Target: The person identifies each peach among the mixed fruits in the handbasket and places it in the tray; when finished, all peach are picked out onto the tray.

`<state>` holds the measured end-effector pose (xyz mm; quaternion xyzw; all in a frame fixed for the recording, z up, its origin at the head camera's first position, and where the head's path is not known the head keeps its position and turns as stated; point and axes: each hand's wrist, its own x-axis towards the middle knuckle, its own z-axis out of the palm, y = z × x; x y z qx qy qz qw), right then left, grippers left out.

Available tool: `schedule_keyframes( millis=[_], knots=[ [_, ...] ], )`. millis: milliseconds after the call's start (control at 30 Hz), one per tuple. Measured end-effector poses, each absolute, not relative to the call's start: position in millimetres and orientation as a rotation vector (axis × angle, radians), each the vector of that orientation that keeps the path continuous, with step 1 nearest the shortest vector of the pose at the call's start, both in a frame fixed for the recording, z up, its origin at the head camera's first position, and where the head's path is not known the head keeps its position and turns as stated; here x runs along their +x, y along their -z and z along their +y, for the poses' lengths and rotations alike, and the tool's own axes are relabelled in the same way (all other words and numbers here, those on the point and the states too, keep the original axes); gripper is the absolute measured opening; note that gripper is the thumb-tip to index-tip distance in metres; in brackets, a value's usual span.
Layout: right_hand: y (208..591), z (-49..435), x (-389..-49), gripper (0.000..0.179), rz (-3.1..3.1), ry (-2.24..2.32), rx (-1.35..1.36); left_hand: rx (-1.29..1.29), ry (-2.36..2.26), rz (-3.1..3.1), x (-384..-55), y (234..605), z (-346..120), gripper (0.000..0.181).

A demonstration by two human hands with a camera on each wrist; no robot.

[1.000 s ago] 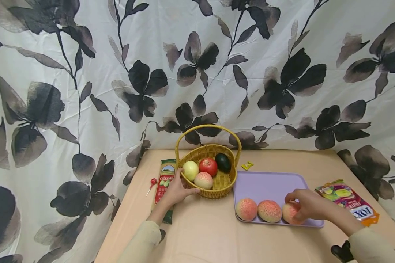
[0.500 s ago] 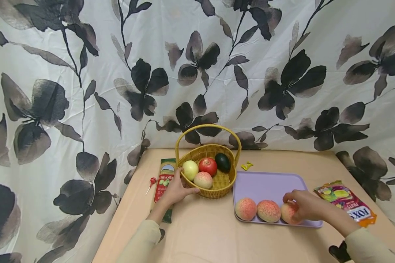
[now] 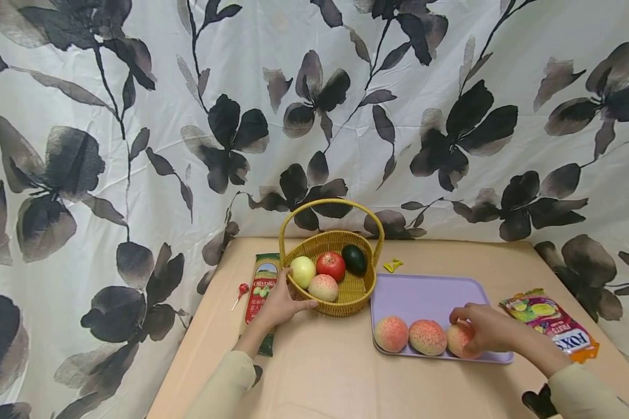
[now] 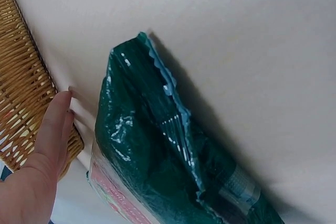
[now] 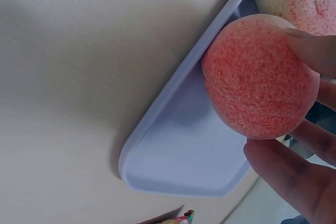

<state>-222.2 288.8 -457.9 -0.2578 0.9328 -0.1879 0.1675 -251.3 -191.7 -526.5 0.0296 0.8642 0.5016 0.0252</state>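
Observation:
My left hand (image 3: 282, 302) touches the left side of a yellow wicker basket (image 3: 353, 305), its thumb spread along the front. The left wrist view shows straight fingers (image 4: 55, 124) lying against the woven wall. Inside the basket are a pale yellow-green fruit (image 3: 303, 272), a red apple (image 3: 331, 266), a pinkish peach (image 3: 323, 288) and a dark green avocado (image 3: 354, 259). At the right, my right hand (image 3: 490, 331) grips a peach (image 5: 260, 77) between thumb and fingers, over the front right part of a purple tray (image 3: 430, 291). Two more peaches (image 3: 391, 334) sit on the tray beside it.
A green and red Olivoilà packet (image 3: 262, 291) lies left of the basket, under the left forearm. Beyond it is a red lollipop (image 3: 243, 288). A yellow wrapped candy (image 3: 393, 265) lies behind the tray. A FOX'S candy bag (image 3: 550, 320) lies right of the tray.

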Motion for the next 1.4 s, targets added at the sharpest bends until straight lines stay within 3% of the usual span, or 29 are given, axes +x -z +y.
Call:
schedule_keyframes(
  millis=[267,500,967,1167,1400],
  knots=[
    [455.8,283.2,-225.8,0.059,2.644,0.524,-0.699,0.071,-1.525,2.695,-250.6,524.4,-195.1,0.116],
    [428.0,260.8,-234.8,0.05,2.68,0.449,-0.759,0.054,-1.509,2.696,-249.3,525.3,-198.2,0.119],
    [361.2,108.7,-293.9,0.053,2.616,0.343,-1.083,0.053,-1.491,2.701,-248.5,521.3,-202.2,0.119],
    [359.3,50.1,-311.8,0.05,2.539,0.222,-1.09,0.072,-1.521,2.676,-250.8,521.0,-199.8,0.118],
    [375.8,17.9,-324.5,0.045,2.446,0.15,-1.039,0.104,-1.557,2.632,-251.8,524.4,-193.4,0.117]
  ],
)
